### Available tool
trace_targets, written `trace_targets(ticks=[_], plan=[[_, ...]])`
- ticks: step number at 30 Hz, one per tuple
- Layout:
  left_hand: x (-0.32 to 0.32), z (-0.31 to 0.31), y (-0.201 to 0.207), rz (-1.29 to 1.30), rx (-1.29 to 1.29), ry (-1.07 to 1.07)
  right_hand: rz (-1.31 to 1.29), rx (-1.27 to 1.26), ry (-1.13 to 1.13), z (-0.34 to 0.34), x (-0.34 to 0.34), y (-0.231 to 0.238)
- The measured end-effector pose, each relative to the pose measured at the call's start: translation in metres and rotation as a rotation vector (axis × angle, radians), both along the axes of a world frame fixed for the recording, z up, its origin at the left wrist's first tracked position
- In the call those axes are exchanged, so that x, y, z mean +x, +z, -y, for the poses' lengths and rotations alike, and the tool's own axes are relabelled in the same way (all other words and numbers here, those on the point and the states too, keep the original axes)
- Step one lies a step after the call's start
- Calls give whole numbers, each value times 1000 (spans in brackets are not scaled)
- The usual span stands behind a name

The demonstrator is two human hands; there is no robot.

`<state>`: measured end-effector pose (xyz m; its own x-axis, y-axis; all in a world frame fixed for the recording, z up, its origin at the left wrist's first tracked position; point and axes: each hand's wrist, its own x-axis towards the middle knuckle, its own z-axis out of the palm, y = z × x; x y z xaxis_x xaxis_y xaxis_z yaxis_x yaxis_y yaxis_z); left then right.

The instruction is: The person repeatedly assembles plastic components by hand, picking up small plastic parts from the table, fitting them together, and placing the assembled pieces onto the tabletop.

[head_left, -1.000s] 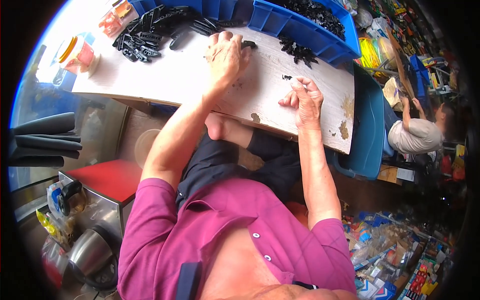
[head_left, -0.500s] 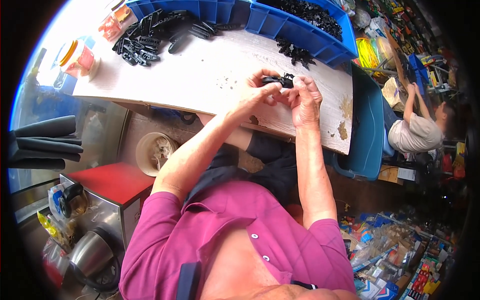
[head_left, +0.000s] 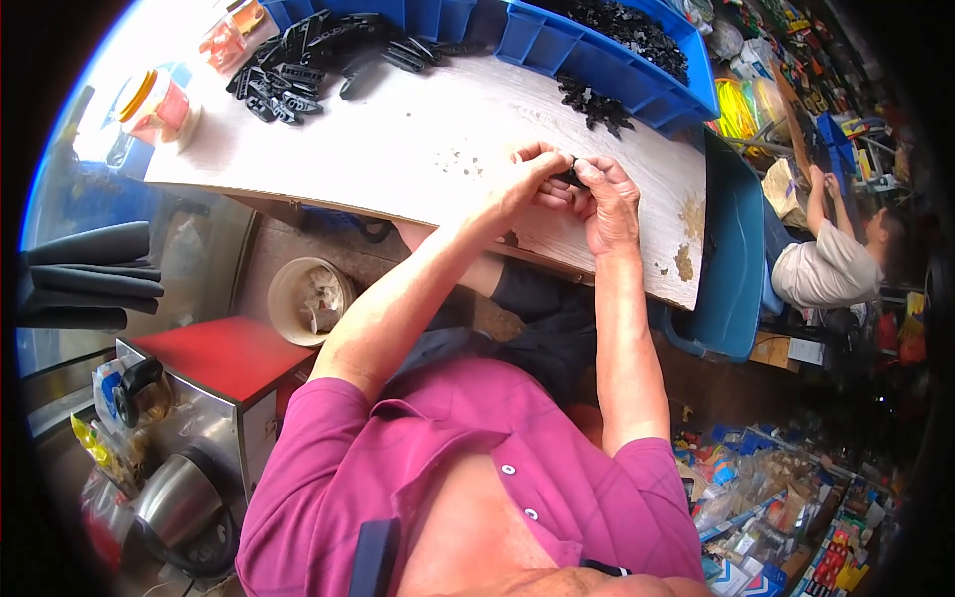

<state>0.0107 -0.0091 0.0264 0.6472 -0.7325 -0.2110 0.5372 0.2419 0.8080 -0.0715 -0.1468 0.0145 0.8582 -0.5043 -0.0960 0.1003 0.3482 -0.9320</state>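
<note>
Above the front part of the white table [head_left: 398,159], my left hand [head_left: 529,186] and my right hand [head_left: 610,204] meet with fingertips together. Between them is a small black plastic piece [head_left: 570,175], mostly covered by the fingers, so its full shape is hidden. Both hands are closed on it, thumbs and index fingers pinching. A pile of long black plastic parts [head_left: 288,85] lies at the far left of the table. Small jagged black parts [head_left: 594,102] are heaped behind my hands, in front of a blue bin [head_left: 557,55] filled with more of them.
Another blue bin [head_left: 423,18] stands at the back. Jars with orange lids [head_left: 149,104] sit at the left. A teal tub [head_left: 731,259] is off the table's right edge, with a co-worker [head_left: 831,259] beyond. Below left are a bucket [head_left: 284,298] and a red-topped cabinet [head_left: 224,358].
My fingers have turned and closed further round the black piece. Its longer black body showed before and is now mostly hidden. The hands stay in nearly the same place.
</note>
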Motion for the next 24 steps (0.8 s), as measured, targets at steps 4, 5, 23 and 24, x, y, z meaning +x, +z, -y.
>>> trace_targets(ticks=[4,5,23,24], plan=[[-1,7,0,-22,70,82,-10,-73,-10,-3,1,0],[0,8,-2,0,87,110,-9,-97,-8,-4,2,1],[26,4,-10,1028,417,323,-86,-195,-147,-4,-14,0],[49,1,-14,1280,593,470,-64,-72,-178,-9,-16,8]])
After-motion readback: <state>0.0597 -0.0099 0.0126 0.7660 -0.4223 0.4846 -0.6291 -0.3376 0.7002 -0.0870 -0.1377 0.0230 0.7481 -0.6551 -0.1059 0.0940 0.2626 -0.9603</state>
